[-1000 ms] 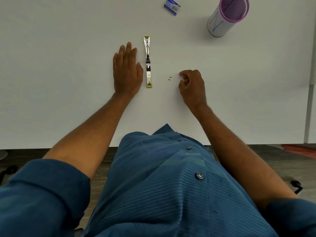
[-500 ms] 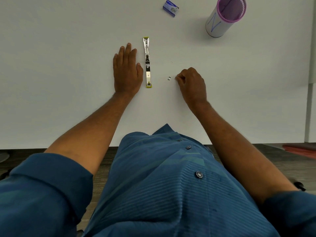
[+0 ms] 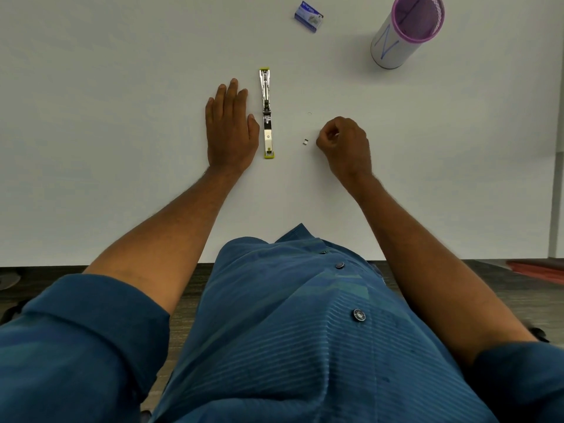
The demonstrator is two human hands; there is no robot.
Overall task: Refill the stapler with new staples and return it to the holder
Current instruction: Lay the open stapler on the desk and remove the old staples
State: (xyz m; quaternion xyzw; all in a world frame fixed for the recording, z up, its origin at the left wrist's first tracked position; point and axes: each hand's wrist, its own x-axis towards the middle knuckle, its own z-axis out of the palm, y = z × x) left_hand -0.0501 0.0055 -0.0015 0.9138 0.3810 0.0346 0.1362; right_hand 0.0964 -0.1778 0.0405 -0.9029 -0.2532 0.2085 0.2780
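Note:
The stapler (image 3: 267,117) lies swung open flat on the white table (image 3: 122,87), chrome with yellow-green ends. My left hand (image 3: 230,129) rests flat and open just left of it, thumb close to its side. My right hand (image 3: 345,145) sits to the right with fingers curled in a pinch; a thin pale sliver, seemingly staples, shows at the fingertips. A small loose piece of staples (image 3: 305,142) lies on the table just left of that hand. The blue staple box (image 3: 309,16) lies far back. The holder (image 3: 406,32), a white cylinder with a purple rim, stands at the back right.
The table's near edge (image 3: 152,262) runs across just in front of my torso. A pale vertical edge (image 3: 554,148) borders the table on the right. Dark floor and a reddish object (image 3: 537,270) show below the table edge.
My right hand has shifted slightly left toward the loose staple piece and curled its fingers tighter. The left hand and the stapler have stayed in place.

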